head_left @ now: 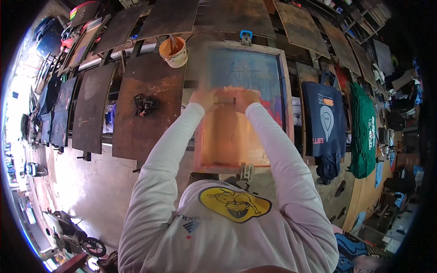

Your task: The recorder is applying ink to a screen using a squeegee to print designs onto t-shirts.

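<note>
A wooden-framed printing screen (198, 157) lies in front of me, with blue mesh at its far half and an orange-smeared near half. My left hand (205, 98) and my right hand (246, 98) are closed side by side on an orange-stained squeegee (226, 96), which lies across the middle of the screen. Orange ink (230, 88) is heaped along its far side. Motion blurs the squeegee and the screen's left side, and the fingertips are hidden. Metal hinge clamps hold the frame at the far edge, one with a blue handle (246, 34).
An ink-stained tub (174, 55) with a stick in it stands beyond my left hand. A crumpled black rag (145, 105) lies on the brown board (125, 132) at left. Dark blue printed bag (324, 120) and green cloth (363, 132) drape over boards at right.
</note>
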Demonstrator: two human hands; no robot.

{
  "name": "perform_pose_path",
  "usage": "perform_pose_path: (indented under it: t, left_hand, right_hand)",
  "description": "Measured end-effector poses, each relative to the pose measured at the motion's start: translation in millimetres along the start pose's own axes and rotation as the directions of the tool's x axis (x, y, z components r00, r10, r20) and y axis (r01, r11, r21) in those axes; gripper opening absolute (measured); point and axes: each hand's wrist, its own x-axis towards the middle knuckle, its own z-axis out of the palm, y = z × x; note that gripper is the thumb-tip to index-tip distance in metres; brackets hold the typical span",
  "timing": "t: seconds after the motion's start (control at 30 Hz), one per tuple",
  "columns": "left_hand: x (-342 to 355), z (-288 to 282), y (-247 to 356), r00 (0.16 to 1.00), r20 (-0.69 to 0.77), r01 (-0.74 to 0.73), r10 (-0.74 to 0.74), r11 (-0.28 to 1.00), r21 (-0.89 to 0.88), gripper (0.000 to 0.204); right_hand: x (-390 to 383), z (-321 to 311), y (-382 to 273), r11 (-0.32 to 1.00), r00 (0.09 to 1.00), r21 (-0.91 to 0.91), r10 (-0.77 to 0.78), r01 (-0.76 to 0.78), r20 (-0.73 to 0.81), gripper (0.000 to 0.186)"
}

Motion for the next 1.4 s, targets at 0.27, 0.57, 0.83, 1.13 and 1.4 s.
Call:
perform_pose_path:
  t: [0.27, 0.57, 0.83, 1.13, 1.4]
  left_hand:
    - [-113.4, 22.0, 53.6, 0.972, 0.221, 0.083, -0.082, 0.997, 0.008, 0.061]
    - [-134.7, 9.1, 81.6, 0.979, 0.197, 0.053, -0.044, 0.998, -0.041, 0.054]
    - [-11.6, -34.0, 25.0, 0.990, 0.092, -0.119, 0.109, 0.987, 0.106, 0.068]
    - [-3.4, -26.1, 6.1, 0.993, 0.093, -0.077, 0.070, 0.994, 0.074, 0.069]
    - [-78.9, 55.0, -16.3, 0.989, -0.103, -0.114, 0.104, 0.989, -0.097, 0.063]
  right_hand:
    - [-115.2, 52.0, 0.6, 0.986, 0.988, 0.066, -0.155, 0.156, -0.018, 0.025]
    - [-137.2, 29.1, 3.6, 0.992, 0.981, 0.023, -0.125, 0.122, 0.149, 0.027]
    - [-17.5, 16.7, 18.8, 0.999, 0.998, -0.010, -0.040, 0.040, -0.039, 0.028]
    - [-0.2, 12.8, 0.1, 1.000, 1.000, -0.017, -0.017, 0.017, -0.015, 0.029]
    - [-59.7, 33.3, -21.1, 0.996, 0.996, -0.028, -0.086, 0.086, -0.002, 0.033]
